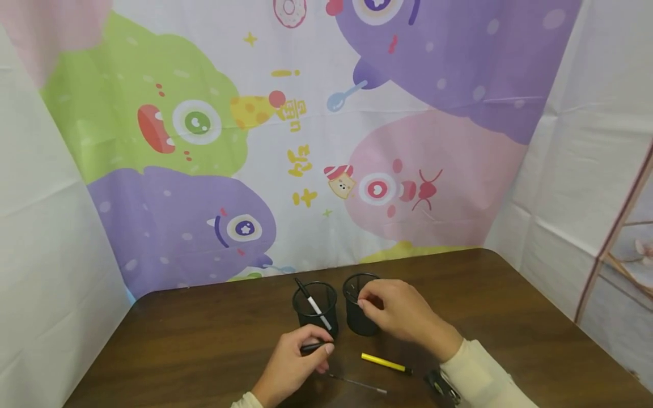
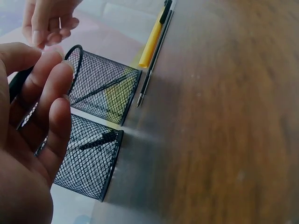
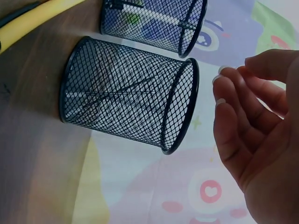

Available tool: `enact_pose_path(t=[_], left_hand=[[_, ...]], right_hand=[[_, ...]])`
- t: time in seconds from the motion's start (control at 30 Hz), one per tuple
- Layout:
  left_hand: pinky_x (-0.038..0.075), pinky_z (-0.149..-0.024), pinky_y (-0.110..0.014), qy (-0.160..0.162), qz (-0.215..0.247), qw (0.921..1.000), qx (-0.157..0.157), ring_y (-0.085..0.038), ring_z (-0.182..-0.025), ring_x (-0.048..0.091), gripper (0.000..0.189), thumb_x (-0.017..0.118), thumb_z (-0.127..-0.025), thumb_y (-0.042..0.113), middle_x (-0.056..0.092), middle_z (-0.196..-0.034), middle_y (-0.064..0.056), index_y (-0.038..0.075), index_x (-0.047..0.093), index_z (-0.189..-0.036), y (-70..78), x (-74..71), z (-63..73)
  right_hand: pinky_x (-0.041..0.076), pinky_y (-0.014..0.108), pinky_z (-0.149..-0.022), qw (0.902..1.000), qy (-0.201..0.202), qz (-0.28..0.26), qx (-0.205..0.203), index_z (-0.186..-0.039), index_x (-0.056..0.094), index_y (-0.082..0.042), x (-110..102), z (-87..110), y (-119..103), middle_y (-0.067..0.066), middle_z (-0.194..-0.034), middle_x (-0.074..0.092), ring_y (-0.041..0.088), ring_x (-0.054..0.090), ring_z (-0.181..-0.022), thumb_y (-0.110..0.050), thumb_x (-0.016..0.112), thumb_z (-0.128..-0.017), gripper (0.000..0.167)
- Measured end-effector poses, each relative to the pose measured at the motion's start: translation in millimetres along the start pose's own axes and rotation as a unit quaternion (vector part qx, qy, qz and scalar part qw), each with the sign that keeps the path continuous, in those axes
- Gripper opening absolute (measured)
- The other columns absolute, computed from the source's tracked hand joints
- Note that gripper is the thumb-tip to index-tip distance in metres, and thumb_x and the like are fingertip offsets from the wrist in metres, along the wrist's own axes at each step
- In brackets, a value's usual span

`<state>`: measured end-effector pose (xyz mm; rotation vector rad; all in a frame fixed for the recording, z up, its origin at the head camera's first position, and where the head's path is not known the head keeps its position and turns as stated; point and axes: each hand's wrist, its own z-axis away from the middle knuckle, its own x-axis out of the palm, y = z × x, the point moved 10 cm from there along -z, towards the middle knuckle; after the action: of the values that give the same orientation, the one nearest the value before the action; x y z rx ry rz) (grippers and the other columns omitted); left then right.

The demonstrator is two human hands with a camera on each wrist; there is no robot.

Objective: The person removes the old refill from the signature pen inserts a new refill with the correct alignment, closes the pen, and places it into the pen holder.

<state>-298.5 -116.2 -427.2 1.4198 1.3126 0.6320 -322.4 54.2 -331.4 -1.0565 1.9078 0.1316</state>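
Note:
My left hand (image 1: 292, 360) pinches a short black pen barrel (image 1: 310, 348) in front of the left mesh cup (image 1: 302, 318). In the left wrist view, its fingers cover most of that barrel (image 2: 19, 83). Over the rim of the right mesh cup (image 1: 360, 324) hovers my right hand (image 1: 400, 310). Its fingers are loosely bent, thumb near the forefinger, and the right wrist view shows nothing between them. Thin dark sticks show through the mesh of this right cup (image 3: 126, 95). A black-and-white marker (image 1: 317, 307) leans in the left cup.
A yellow pen tube (image 1: 384, 361) with a black end lies on the brown table (image 1: 204, 340), near the right forearm. Left of it lies a thin pen refill (image 1: 357, 383). Behind the table hangs a cartoon-printed cloth (image 1: 306, 238); pale cloth walls stand at both sides.

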Motion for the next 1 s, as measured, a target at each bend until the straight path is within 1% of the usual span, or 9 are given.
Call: enact_pose_path(t=[0.1, 0.2, 0.33, 0.5, 0.63, 0.77, 0.83, 0.93, 1.0], left_hand=[[0.060, -0.060, -0.034, -0.004, -0.009, 0.9999, 0.002, -0.017, -0.061, 0.069, 0.015, 0.073, -0.094, 0.019, 0.070, -0.072, -0.010, 0.006, 0.069, -0.100, 1.1, 0.9, 0.0], [0.060, -0.060, -0.033, -0.006, -0.016, 0.9999, 0.003, -0.016, -0.061, 0.069, 0.011, 0.073, -0.094, 0.020, 0.070, -0.070, -0.004, 0.010, 0.069, -0.097, 1.3, 1.6, -0.1], [0.060, -0.059, -0.034, -0.005, -0.011, 0.9999, 0.005, -0.016, -0.060, 0.068, 0.010, 0.073, -0.094, 0.019, 0.070, -0.070, -0.004, 0.010, 0.069, -0.097, 0.7, 1.7, 0.1], [0.061, -0.060, -0.034, 0.000, -0.002, 1.0000, -0.002, -0.016, -0.060, 0.068, 0.010, 0.072, -0.094, 0.016, 0.070, -0.071, -0.006, 0.008, 0.069, -0.098, -2.6, 0.3, 0.4], [0.060, -0.059, -0.033, 0.000, 0.000, 1.0000, -0.006, -0.016, -0.060, 0.068, 0.010, 0.072, -0.094, 0.016, 0.070, -0.071, -0.006, 0.008, 0.069, -0.099, -4.1, -0.3, 0.3], [0.060, -0.059, -0.033, 0.000, -0.001, 1.0000, -0.010, -0.016, -0.060, 0.068, 0.011, 0.072, -0.094, 0.018, 0.070, -0.071, -0.005, 0.008, 0.069, -0.098, -3.9, -0.5, -0.2], [0.060, -0.059, -0.033, 0.001, -0.003, 1.0000, -0.009, -0.016, -0.060, 0.068, 0.012, 0.072, -0.094, 0.018, 0.070, -0.071, -0.005, 0.007, 0.069, -0.098, -3.2, -0.7, -0.5], [0.060, -0.059, -0.033, 0.000, -0.002, 1.0000, -0.009, -0.016, -0.060, 0.068, 0.017, 0.072, -0.094, 0.019, 0.070, -0.071, -0.006, 0.004, 0.069, -0.099, -1.8, -0.1, -0.3], [0.060, -0.059, -0.034, -0.002, 0.000, 1.0000, -0.008, -0.016, -0.060, 0.068, 0.020, 0.072, -0.095, 0.019, 0.070, -0.072, -0.006, 0.001, 0.068, -0.101, -1.8, 0.7, -0.1]], right_hand=[[0.052, 0.024, -0.064, 0.9998, 0.001, 0.019, 0.002, -0.090, 0.071, -0.021, -0.6, -3.1, 3.2, -0.017, -0.080, 0.062, 0.000, 0.056, -0.069, -0.017, 0.075, -0.089, 0.005], [0.052, 0.025, -0.065, 0.9990, -0.001, 0.043, 0.011, -0.090, 0.071, -0.021, -2.2, -6.5, 9.4, -0.016, -0.081, 0.061, 0.004, 0.057, -0.071, -0.019, 0.075, -0.088, 0.005], [0.053, 0.028, -0.069, 0.9975, -0.006, 0.065, 0.026, -0.091, 0.072, -0.021, -5.2, -10.7, 17.9, -0.015, -0.084, 0.062, 0.006, 0.057, -0.074, -0.022, 0.075, -0.089, 0.004], [0.055, 0.031, -0.072, 0.9975, -0.001, 0.065, 0.026, -0.091, 0.074, -0.019, -5.4, -13.6, 23.6, -0.014, -0.086, 0.065, 0.005, 0.058, -0.076, -0.023, 0.073, -0.091, 0.004], [0.056, 0.033, -0.074, 0.9979, 0.010, 0.061, 0.016, -0.092, 0.075, -0.018, -1.2, -15.3, 25.3, -0.012, -0.087, 0.067, 0.007, 0.060, -0.078, -0.024, 0.072, -0.092, 0.007], [0.057, 0.034, -0.076, 0.9975, 0.014, 0.070, 0.001, -0.093, 0.077, -0.018, 5.1, -17.3, 24.5, -0.009, -0.089, 0.070, 0.009, 0.064, -0.081, -0.023, 0.073, -0.092, 0.007], [0.057, 0.036, -0.078, 0.9967, 0.017, 0.078, -0.012, -0.092, 0.077, -0.018, 7.2, -18.3, 22.7, -0.008, -0.088, 0.071, 0.010, 0.066, -0.082, -0.023, 0.072, -0.092, 0.007], [0.056, 0.038, -0.080, 0.9950, 0.021, 0.092, -0.034, -0.090, 0.077, -0.017, 9.2, -19.2, 19.3, -0.008, -0.086, 0.072, 0.011, 0.066, -0.080, -0.023, 0.073, -0.091, 0.008], [0.056, 0.038, -0.078, 0.9935, 0.021, 0.100, -0.051, -0.089, 0.077, -0.017, 11.3, -19.6, 16.8, -0.008, -0.083, 0.071, 0.011, 0.066, -0.077, -0.022, 0.073, -0.091, 0.007]])
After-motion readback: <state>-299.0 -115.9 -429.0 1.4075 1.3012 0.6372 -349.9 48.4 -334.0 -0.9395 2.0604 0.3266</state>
